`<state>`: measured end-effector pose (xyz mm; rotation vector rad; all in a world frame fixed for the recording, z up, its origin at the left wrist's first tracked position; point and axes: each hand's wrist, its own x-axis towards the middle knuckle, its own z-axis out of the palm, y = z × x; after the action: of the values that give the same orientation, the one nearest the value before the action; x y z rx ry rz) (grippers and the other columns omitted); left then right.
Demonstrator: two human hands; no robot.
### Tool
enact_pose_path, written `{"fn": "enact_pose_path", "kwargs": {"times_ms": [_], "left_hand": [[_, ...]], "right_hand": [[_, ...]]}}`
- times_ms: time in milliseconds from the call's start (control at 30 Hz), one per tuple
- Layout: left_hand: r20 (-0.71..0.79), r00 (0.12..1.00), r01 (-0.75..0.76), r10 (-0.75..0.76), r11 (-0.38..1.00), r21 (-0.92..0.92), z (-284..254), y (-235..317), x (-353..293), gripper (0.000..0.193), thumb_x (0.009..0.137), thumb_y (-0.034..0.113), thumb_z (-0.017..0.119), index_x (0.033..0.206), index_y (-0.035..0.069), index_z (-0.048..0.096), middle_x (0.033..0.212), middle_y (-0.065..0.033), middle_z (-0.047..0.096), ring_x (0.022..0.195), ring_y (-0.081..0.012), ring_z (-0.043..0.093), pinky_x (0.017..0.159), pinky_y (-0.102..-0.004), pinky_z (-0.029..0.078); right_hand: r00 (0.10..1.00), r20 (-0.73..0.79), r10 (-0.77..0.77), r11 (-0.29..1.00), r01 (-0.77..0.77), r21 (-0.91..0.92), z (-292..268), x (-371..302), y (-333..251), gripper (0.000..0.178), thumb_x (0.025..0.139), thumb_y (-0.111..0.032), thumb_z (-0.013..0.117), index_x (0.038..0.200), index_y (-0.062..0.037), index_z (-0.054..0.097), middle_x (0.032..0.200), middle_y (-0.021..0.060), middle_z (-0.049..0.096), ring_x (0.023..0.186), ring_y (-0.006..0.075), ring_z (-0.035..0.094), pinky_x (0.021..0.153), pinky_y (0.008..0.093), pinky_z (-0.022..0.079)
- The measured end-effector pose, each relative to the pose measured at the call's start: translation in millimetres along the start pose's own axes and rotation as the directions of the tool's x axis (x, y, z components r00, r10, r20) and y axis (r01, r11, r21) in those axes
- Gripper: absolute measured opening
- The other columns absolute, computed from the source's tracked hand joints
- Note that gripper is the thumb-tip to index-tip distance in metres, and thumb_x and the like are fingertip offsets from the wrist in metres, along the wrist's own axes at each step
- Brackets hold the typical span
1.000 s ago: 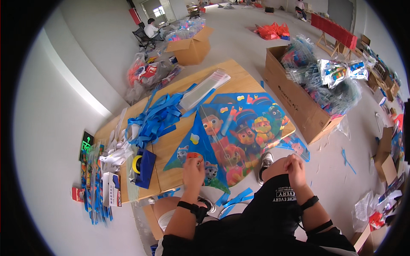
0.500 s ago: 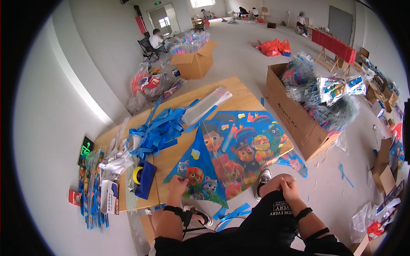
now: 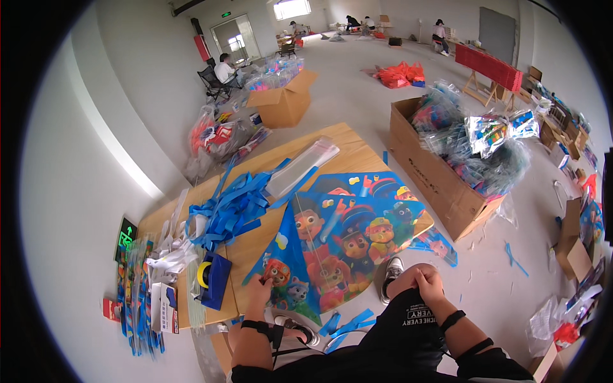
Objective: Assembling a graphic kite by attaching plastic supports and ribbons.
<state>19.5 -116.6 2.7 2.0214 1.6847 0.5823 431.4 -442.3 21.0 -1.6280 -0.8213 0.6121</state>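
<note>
Blue printed sheet, its edge touched by the left hand, pinch unclear; the right hand's fingers curl together by the knee. Handling seems underway; lifting would call for pinching.

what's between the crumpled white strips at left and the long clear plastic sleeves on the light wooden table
A tangled heap of flat blue strips lies between them on the light wooden table, as the head view shows.
</note>
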Motion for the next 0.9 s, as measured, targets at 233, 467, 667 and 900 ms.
{"fn": "enact_pose_path", "kwargs": {"times_ms": [233, 467, 667, 900], "left_hand": [[0.022, 0.999, 0.039, -0.039, 0.999, 0.017, -35.2, -20.4, -16.1, 0.031, 0.080, 0.023, 0.079, 0.092, -0.002, 0.064, 0.084, -0.0195, 0.069, 0.079, -0.0381, 0.068, 0.071, -0.0444, 0.053], [-0.016, 0.951, -0.275, 0.309, 0.869, 0.412, -32.2, 75.2, -39.5, 0.043, 0.078, 0.023, 0.077, 0.115, 0.003, 0.065, 0.111, -0.0188, 0.065, 0.111, -0.0426, 0.060, 0.095, -0.0511, 0.047], [0.211, 0.689, -0.725, 0.694, 0.655, 0.211, 58.1, 137.3, -46.6, 0.067, 0.091, 0.038, 0.065, 0.147, 0.008, 0.046, 0.153, -0.0231, 0.041, 0.140, -0.0466, 0.039, 0.113, -0.0541, 0.034], [0.211, 0.842, -0.536, 0.497, 0.728, 0.427, 104.9, 123.7, -33.6, 0.074, 0.099, 0.059, 0.044, 0.158, 0.015, 0.031, 0.165, -0.0161, 0.023, 0.152, -0.0422, 0.014, 0.120, -0.0593, 0.015]], "right_hand": [[1.000, 0.007, -0.003, 0.999, 0.002, 0.032, 0.8, 2.6, 4.3, 0.034, 0.104, -0.014, 0.050, 0.076, 0.0008, 0.061, 0.068, 0.0041, 0.061, 0.063, 0.0121, 0.059, 0.059, 0.0260, 0.047], [1.000, 0.007, 0.012, 0.998, -0.012, 0.056, -3.4, 7.3, 12.7, 0.033, 0.104, -0.016, 0.052, 0.078, 0.0005, 0.064, 0.068, 0.0039, 0.063, 0.063, 0.0120, 0.060, 0.060, 0.0260, 0.048], [0.997, 0.040, 0.067, 0.997, -0.066, -0.029, 3.2, 8.4, -10.9, 0.033, 0.104, -0.018, 0.054, 0.079, 0.0000, 0.065, 0.068, 0.0034, 0.064, 0.063, 0.0119, 0.061, 0.060, 0.0269, 0.049], [0.999, 0.041, 0.027, 0.993, -0.022, -0.114, -1.2, 0.5, -2.7, 0.034, 0.104, -0.019, 0.054, 0.077, 0.0005, 0.065, 0.067, 0.0039, 0.064, 0.062, 0.0125, 0.061, 0.060, 0.0270, 0.049]]}}
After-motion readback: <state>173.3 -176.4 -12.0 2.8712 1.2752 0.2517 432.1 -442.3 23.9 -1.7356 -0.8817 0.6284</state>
